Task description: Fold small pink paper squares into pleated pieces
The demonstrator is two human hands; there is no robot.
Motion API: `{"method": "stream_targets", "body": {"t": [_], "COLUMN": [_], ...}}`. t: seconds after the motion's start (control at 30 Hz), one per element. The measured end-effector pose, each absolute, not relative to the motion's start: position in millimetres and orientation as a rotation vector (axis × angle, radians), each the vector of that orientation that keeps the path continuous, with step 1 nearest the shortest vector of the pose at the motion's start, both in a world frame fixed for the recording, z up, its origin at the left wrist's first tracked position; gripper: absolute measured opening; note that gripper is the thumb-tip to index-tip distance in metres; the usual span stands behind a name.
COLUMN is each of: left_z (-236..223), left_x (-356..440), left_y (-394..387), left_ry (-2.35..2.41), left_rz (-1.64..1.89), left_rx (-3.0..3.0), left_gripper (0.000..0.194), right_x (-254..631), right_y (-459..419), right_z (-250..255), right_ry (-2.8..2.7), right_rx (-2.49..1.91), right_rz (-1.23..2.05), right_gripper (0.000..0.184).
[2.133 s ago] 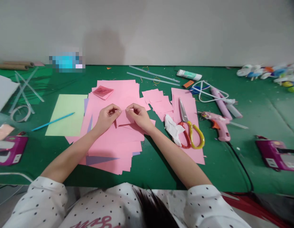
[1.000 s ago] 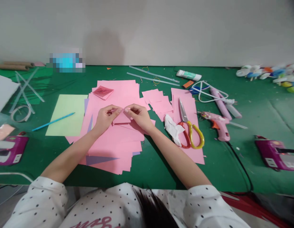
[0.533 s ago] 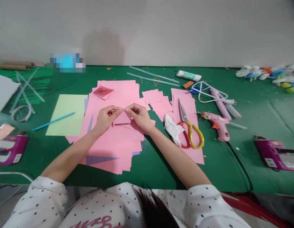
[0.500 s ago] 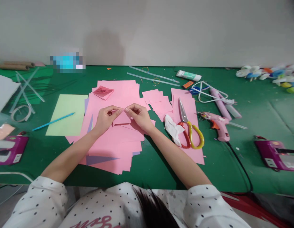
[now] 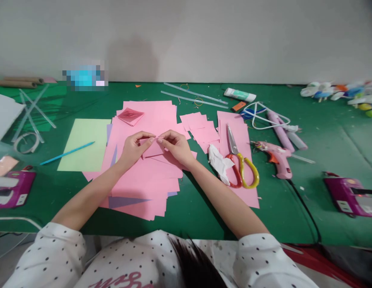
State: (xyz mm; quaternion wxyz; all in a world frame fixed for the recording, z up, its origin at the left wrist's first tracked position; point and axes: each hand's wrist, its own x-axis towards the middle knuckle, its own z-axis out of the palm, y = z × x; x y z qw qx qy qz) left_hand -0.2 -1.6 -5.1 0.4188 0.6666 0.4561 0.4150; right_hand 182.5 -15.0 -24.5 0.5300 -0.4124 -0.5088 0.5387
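Observation:
A small square of pink paper point(image 5: 152, 149) is pinched along its far edge between my two hands, over a spread stack of pink sheets point(image 5: 143, 186). My left hand point(image 5: 134, 147) grips it with thumb and forefinger near the upper left. From the right, my right hand point(image 5: 176, 147) pinches the same edge, the fingertips of both hands almost meeting. Fingers partly hide the top of the paper. Just beyond my left hand, a folded pink paper piece point(image 5: 131, 116) with several layers lies on the stack. Small pink squares point(image 5: 205, 132) lie to the right of my right hand.
Scissors point(image 5: 233, 142) and crumpled white tissue point(image 5: 219, 162) rest on pink paper at right. Further right lies a pink glue gun point(image 5: 276, 156) with a black cord. A blue pencil point(image 5: 68, 153) crosses a pale green sheet point(image 5: 83, 160) at left. Clear glue sticks point(image 5: 194, 99) lie behind.
My fingertips have come together along the paper's far edge, and the paper has turned from tilted to nearly level, then tilted slightly again. Both hands keep their pinch.

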Motion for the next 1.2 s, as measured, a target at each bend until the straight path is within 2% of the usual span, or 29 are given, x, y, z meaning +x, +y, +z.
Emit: {"method": "stream_targets", "body": {"t": [0.43,0.9,1.2], "left_z": [-8.5,-3.1,-4.7], "left_x": [-1.0,0.8,0.0], "left_y": [-0.8,-2.4,-1.9], "left_ry": [1.138,1.147,1.141], "left_rz": [1.033,1.046,1.053], "left_rx": [1.665,1.689,1.709], "left_gripper": [0.030,0.030,0.029], "right_x": [182.2,182.3,182.7], "right_y": [-16.5,-16.1,-18.4], "right_z": [-20.6,-22.7,-13.5], "right_ry": [-1.218,-1.229,-1.235], "right_rx": [-1.012,-1.021,-0.991], "right_rz": [1.307,1.262,1.349], "right_gripper": [0.035,0.032,0.033]}}
